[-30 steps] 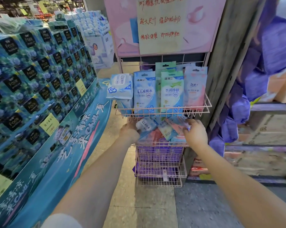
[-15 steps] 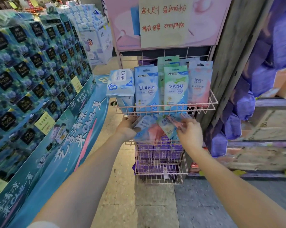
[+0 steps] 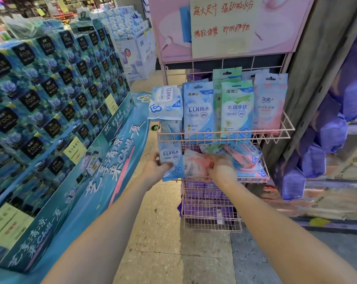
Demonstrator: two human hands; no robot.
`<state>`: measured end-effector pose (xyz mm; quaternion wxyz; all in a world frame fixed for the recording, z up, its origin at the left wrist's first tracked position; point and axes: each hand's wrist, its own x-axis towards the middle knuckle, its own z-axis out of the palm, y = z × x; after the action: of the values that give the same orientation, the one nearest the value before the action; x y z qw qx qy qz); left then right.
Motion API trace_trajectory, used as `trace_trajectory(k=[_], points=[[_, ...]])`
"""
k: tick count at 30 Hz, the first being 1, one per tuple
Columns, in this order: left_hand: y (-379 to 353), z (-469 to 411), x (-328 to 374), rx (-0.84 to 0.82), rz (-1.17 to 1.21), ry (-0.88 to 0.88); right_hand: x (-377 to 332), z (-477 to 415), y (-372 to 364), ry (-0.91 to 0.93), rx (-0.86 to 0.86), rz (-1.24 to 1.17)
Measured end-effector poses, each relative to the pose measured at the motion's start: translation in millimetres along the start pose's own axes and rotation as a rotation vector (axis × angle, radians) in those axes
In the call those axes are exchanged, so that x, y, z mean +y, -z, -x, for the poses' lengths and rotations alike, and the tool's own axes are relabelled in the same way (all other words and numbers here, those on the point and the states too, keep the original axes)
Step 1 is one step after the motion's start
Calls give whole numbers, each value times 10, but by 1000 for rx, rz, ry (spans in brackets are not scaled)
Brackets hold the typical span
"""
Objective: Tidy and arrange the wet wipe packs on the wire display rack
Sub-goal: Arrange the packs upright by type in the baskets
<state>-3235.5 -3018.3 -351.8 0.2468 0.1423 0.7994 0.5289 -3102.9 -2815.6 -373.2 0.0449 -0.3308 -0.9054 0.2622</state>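
A pink wire display rack (image 3: 284, 131) holds wet wipe packs on several tiers. On its top tier stand a blue pack (image 3: 198, 111), a green pack (image 3: 237, 109) and a pink pack (image 3: 269, 103), with a soft blue pack (image 3: 165, 102) lying at the left. My left hand (image 3: 155, 169) grips a blue wet wipe pack (image 3: 171, 160) upright at the left of the middle tier. My right hand (image 3: 220, 169) pinches a pink wet wipe pack (image 3: 194, 165) beside it. More packs (image 3: 245, 154) lie jumbled on that tier to the right.
Purple packs fill the lower wire baskets (image 3: 210, 203). A tall stack of blue tissue boxes (image 3: 50, 95) on a teal stand runs along the left. Purple bags (image 3: 329, 130) hang at the right beside a grey post (image 3: 317, 58). A handwritten sign (image 3: 222, 23) hangs above the rack.
My left hand has lifted a blue pack upright at the left of the middle tier. My right hand moved left from the jumbled packs onto a pink pack.
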Motion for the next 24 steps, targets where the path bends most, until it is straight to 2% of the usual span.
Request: trace_trajectory(k=[6,13,16,19,24], points=[[126,28,-108,43,40,27,-274,-235,-141,20,-104,282],[202,18,-187,96,111,64,-243,-323,-166,73,-68,306],[244,-9,-213,107,148,73,-192,-313,-151,76,-39,243],[227,-8,-151,107,163,72,-156,-290,-110,39,19,41],[102,26,-81,28,154,98,-67,-163,130,-39,28,-117]])
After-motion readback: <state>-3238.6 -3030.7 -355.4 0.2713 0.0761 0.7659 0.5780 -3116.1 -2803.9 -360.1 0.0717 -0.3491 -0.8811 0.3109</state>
